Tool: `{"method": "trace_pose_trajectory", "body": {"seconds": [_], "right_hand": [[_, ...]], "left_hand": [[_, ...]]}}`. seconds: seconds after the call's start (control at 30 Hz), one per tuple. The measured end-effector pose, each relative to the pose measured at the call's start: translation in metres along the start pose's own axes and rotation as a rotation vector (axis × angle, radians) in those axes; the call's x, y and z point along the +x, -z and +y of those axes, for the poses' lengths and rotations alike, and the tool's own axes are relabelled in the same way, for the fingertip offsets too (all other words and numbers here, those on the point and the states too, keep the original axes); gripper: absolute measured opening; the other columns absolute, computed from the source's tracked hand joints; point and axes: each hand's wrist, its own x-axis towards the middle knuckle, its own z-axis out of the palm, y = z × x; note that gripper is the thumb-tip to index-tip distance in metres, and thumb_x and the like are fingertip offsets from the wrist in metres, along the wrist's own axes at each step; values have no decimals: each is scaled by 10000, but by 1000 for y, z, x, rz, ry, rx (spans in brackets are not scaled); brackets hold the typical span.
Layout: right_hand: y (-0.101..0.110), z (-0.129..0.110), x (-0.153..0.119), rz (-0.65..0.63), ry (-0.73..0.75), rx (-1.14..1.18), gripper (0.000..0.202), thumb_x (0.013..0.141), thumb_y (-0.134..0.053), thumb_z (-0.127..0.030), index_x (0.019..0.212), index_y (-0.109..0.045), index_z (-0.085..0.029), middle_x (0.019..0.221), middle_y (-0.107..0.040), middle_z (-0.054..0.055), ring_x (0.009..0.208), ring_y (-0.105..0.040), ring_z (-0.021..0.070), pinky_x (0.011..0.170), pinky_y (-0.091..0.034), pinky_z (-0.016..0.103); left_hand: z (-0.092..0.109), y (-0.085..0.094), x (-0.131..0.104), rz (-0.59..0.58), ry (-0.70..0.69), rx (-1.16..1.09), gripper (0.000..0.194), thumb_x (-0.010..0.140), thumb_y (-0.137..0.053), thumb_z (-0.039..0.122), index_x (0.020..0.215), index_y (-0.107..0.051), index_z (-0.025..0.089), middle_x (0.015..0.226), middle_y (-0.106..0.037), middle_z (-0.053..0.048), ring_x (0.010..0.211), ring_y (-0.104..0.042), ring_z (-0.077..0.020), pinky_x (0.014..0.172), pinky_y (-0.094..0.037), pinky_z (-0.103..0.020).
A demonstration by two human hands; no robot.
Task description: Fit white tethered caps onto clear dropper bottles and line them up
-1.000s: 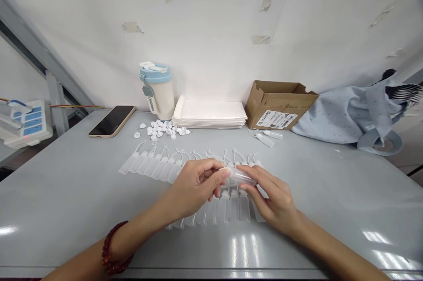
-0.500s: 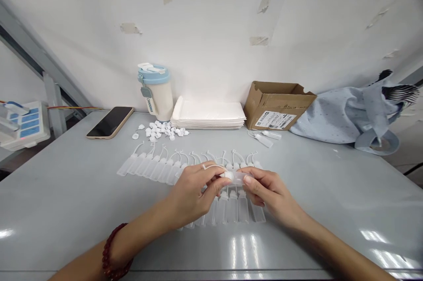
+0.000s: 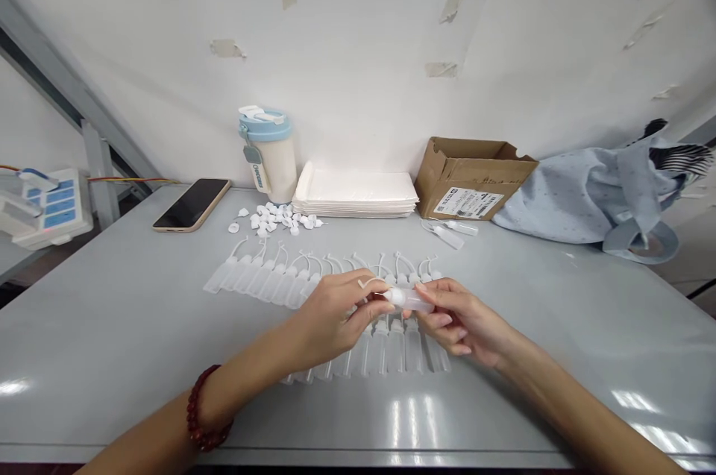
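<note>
Between my hands, a small translucent bottle (image 3: 415, 300) lies nearly level above the table. My left hand (image 3: 341, 312) pinches its white cap end, where a thin white strap loops over the fingers. My right hand (image 3: 467, 317) grips the body of the same bottle between thumb and fingers. Behind my hands runs a row of similar bottles with strapped tops (image 3: 262, 280). A second row (image 3: 396, 348) lies below and nearer the front edge, partly hidden by my hands. Loose white caps (image 3: 271, 217) form a pile at the back left.
At the back stand a cup (image 3: 277, 162), a stack of white trays (image 3: 355, 195) and a cardboard box (image 3: 475, 177). A phone (image 3: 192, 204) lies left. Two bottles (image 3: 447, 235) rest before the box. A blue cloth bag (image 3: 564, 195) sits right.
The fingers of my right hand have shifted and turned around the bottle, showing more of the fingertips. My left hand keeps its pinch at the cap end. The view has moved slightly.
</note>
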Motion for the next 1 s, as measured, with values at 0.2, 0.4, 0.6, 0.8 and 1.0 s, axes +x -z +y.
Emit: {"method": "trace_pose_trajectory", "body": {"seconds": [0.2, 0.4, 0.6, 0.8, 1.0], "right_hand": [[22, -15, -1, 264, 332, -73, 304, 793, -640, -442, 705, -588, -156, 556, -338, -63, 427, -251, 48, 362, -230, 184], [73, -26, 7, 898, 650, -556, 319, 773, -609, -489, 720, -644, -177, 638, -499, 1, 538, -401, 121, 526, -351, 279], [110, -20, 21, 1140, 628, -1092, 573, 825, -455, -565, 1137, -664, -133, 773, -624, 79, 660, -529, 208, 624, -425, 343], [123, -17, 30, 1129, 658, -1221, 596, 852, -415, -550, 1137, -668, -92, 905, -679, 135, 749, -586, 251, 720, -462, 404], [125, -15, 33, 1123, 697, -1267, 509, 856, -452, -461, 1104, -683, -82, 1000, -682, 167, 902, -599, 295, 834, -450, 445]], "left_hand": [[-21, 34, 8, 20, 428, 101, 223, 891, -491, 277, 994, -665, 183, 979, -692, -57, 844, -639, -176, 718, -512, -272], [-77, 75, 3, 107, 656, 727, 365, 821, -447, 230, 1102, -638, 97, 1084, -646, -159, 1023, -598, -304, 923, -440, -422], [-95, 81, 2, 5, 633, 645, 378, 798, -429, 250, 1066, -660, 115, 1071, -674, -117, 905, -643, -249, 873, -466, -351], [-93, 77, 3, -62, 647, 620, 310, 762, -456, 264, 931, -690, 149, 936, -712, -101, 870, -651, -253, 804, -480, -334], [-92, 76, 4, -92, 650, 620, 318, 740, -448, 276, 902, -689, 147, 886, -714, -108, 849, -655, -262, 777, -479, -342]]}}
